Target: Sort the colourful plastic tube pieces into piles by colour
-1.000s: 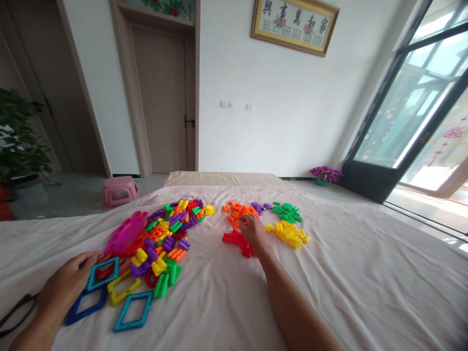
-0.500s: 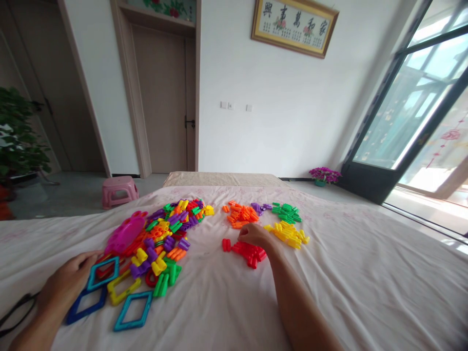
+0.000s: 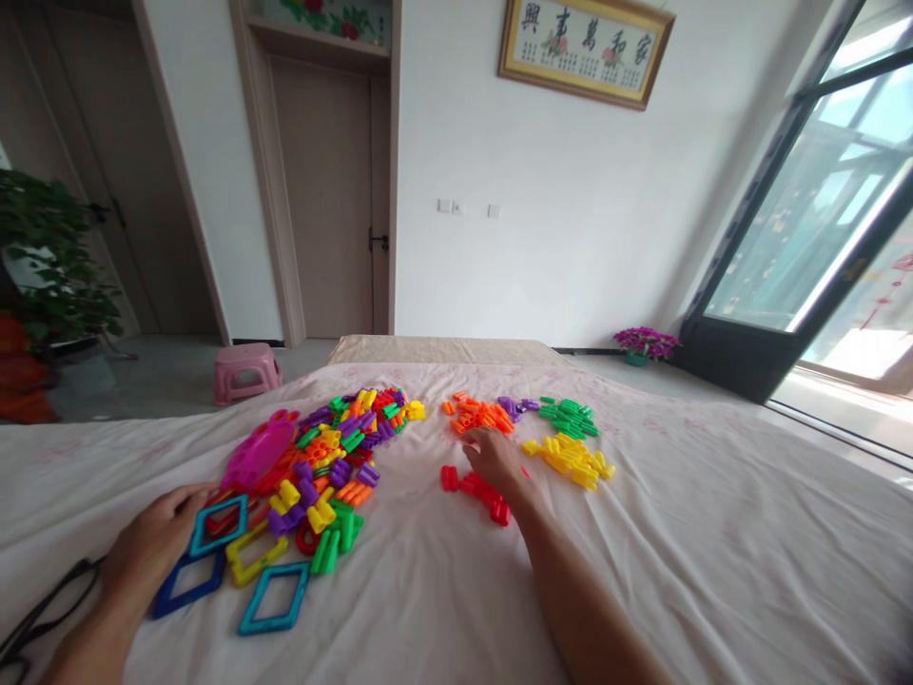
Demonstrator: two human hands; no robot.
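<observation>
My right hand (image 3: 492,459) hovers between the orange pieces (image 3: 482,416) and the red pieces (image 3: 486,497), hiding part of the red ones; its fingertips are by the front edge of the orange pile, and whatever they may hold is too small to make out. On the left, my left hand (image 3: 161,528) rests beside a light-blue frame (image 3: 218,525) at the near edge of a mixed pile of coloured pieces (image 3: 346,442). Its fingers are partly hidden. Yellow pieces (image 3: 571,460), green pieces (image 3: 569,417) and purple pieces (image 3: 514,409) lie sorted on the right.
A pink flower-shaped plate (image 3: 258,450) lies left of the mixed pile. Nearer are a yellow frame (image 3: 248,571), a dark-blue frame (image 3: 165,599) and a teal frame (image 3: 246,623). Black-framed glasses (image 3: 43,618) lie at the lower left on the cloth (image 3: 399,609). A pink stool (image 3: 247,373) stands behind.
My right hand has moved slightly away from me, from the red pieces to the front of the orange pile. The whole view has shifted a little; my left hand stays by the frames.
</observation>
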